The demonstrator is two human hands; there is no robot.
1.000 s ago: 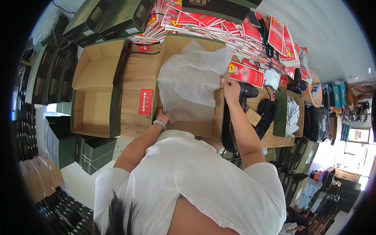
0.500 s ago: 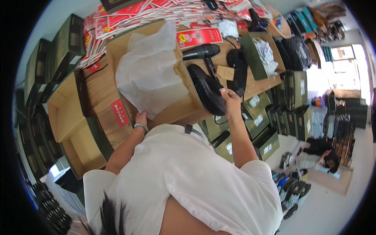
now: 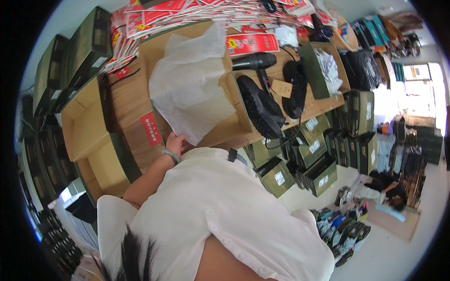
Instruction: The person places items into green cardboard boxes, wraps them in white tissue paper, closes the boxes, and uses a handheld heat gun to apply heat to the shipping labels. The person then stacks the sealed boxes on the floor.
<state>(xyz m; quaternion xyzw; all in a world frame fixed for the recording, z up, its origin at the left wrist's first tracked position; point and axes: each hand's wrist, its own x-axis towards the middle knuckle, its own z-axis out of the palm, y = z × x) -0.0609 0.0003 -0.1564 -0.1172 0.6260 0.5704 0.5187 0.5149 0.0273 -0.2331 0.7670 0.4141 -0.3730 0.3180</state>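
Observation:
My left hand (image 3: 175,144), with a bangle at the wrist, is at the near edge of an open shoebox (image 3: 243,114). Its fingers are closed on the corner of the white tissue paper (image 3: 192,89) spread in that box. My right hand is out of view. Just right of the box, a black shoe (image 3: 260,107) lies on its side, its ridged sole partly showing. Another black shoe (image 3: 294,91) rests beyond it, with a tan tag (image 3: 281,88) between the two. Behind the nearer shoe lies a black hair dryer (image 3: 255,61).
Red printed packets (image 3: 164,18) are heaped along the table's back. An empty shoebox (image 3: 101,166) stands open at left, near a red card (image 3: 151,129). A green box with crumpled paper (image 3: 328,70) sits at right. Stacked shoeboxes (image 3: 314,140) stand below; a person (image 3: 391,189) is far right.
My right hand has let go of the nearer black shoe and left the view. That shoe now lies turned, showing its sole. My left hand stays at the box edge.

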